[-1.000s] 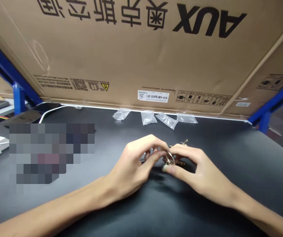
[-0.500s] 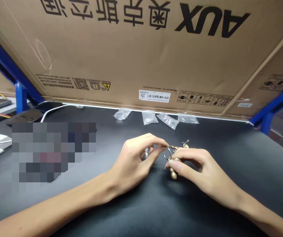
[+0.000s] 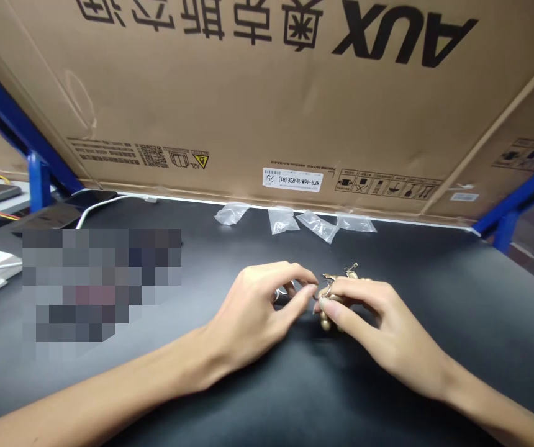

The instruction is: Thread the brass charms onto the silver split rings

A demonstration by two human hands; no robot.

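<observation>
My right hand (image 3: pixel 379 323) pinches a metal ring (image 3: pixel 328 289) with gold-coloured beads (image 3: pixel 325 320) hanging below its fingertips. More gold pieces, among them a small key-shaped charm (image 3: pixel 352 267), show just behind those fingers. Close on the left, my left hand (image 3: pixel 267 304) has its thumb and forefinger bent towards each other at the edge of the ring; whether they grip anything is too small to tell. Silvery loops (image 3: pixel 282 292) are partly visible inside the curl of the left fingers.
Several clear plastic bags (image 3: pixel 317 226) lie along the back of the black table (image 3: pixel 192 397). Behind stands a large cardboard box (image 3: pixel 230 105) between blue metal posts (image 3: pixel 40 180). A white cable (image 3: pixel 97 205) and a blurred-out patch are at the left.
The ring has tipped down and right, towards my right fingers. My left fingertips have dropped slightly, and the hanging beads sit a little higher.
</observation>
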